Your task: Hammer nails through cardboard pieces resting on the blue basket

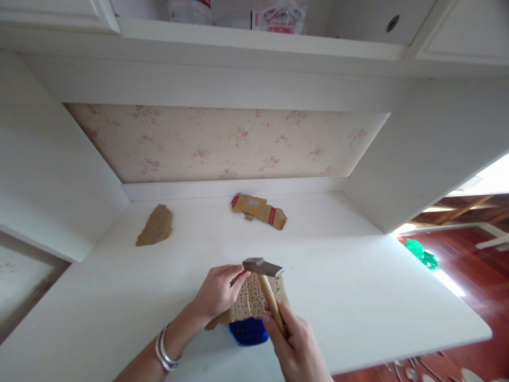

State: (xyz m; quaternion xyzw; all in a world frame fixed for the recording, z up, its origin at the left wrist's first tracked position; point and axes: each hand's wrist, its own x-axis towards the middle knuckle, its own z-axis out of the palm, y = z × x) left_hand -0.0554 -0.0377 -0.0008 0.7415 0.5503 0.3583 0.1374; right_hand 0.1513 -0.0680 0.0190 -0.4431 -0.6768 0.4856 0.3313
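Note:
My right hand [293, 345] grips the wooden handle of a small hammer [264, 280]; its grey metal head hangs just above a perforated piece of cardboard [249, 302]. My left hand [220, 291] is closed in a pinch at the cardboard's upper left edge, right beside the hammer head; what the fingertips hold is too small to make out. The cardboard lies over a blue perforated block [248, 332] near the front of the white desk [358, 286]. A silver bangle sits on my left wrist.
Two other cardboard scraps lie toward the back: a brown one [156, 225] at the left and a crumpled one with red labels [259, 210] in the middle. White side walls and an overhead shelf enclose the desk. To the right are a red wooden floor and a green object [422, 253].

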